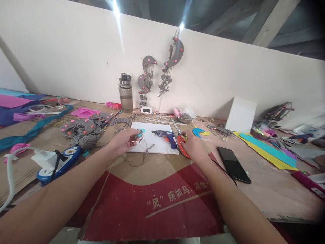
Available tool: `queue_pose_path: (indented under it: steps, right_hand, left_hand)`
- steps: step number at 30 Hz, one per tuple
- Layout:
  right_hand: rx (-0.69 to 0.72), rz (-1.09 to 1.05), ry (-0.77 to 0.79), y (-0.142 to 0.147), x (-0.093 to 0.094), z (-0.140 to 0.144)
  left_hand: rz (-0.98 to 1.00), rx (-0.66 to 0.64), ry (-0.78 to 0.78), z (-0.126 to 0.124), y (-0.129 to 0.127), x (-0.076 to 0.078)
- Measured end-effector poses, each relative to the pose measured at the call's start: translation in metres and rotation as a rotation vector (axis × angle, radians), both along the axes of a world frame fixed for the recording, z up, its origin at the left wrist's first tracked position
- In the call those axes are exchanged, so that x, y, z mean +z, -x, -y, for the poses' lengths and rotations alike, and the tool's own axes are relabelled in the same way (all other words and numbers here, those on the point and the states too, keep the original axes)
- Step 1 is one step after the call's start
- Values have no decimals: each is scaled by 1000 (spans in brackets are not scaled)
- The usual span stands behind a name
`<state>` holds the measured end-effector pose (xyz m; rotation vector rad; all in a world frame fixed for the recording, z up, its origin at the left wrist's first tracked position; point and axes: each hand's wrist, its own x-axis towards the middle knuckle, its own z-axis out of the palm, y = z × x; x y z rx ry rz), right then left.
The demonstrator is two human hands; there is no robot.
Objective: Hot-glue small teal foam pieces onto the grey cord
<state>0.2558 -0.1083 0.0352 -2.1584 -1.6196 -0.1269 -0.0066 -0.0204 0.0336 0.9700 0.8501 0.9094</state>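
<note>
My left hand [123, 139] pinches a thin grey cord [145, 149] with a small teal piece at its end, at the left edge of a white board [159, 144]. The cord loops down over the cardboard below. My right hand [193, 145] is closed on the red handles of a pair of scissors [179, 135], whose blades point up and away. Between the two hands a blue glue gun [167, 136] lies on the white board.
A black phone [233, 164] lies right of my right hand. Grey felt moon shapes with pink dots [82, 127] are piled at left, beside a blue power strip [59, 162]. A water bottle [125, 93] and hanging moon ornaments [162, 73] stand at the wall. Coloured paper sheets [269, 150] lie at right.
</note>
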Motion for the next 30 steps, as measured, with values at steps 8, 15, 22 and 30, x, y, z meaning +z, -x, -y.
queue_pose_path:
  steps: [8, 15, 22, 30]
  right_hand:
    - [-136, 118, 225, -35, -13, -10]
    - [-131, 86, 137, -46, -14, -13]
    - [-80, 67, 225, -53, 12, 19]
    - [-22, 90, 385, -66, 31, 60]
  left_hand:
    - [9, -2, -33, 0, -2, -2]
    - [46, 28, -36, 1, -3, -1]
    - [51, 62, -34, -3, -2, -1]
    - [-24, -4, -147, 2, -3, -3]
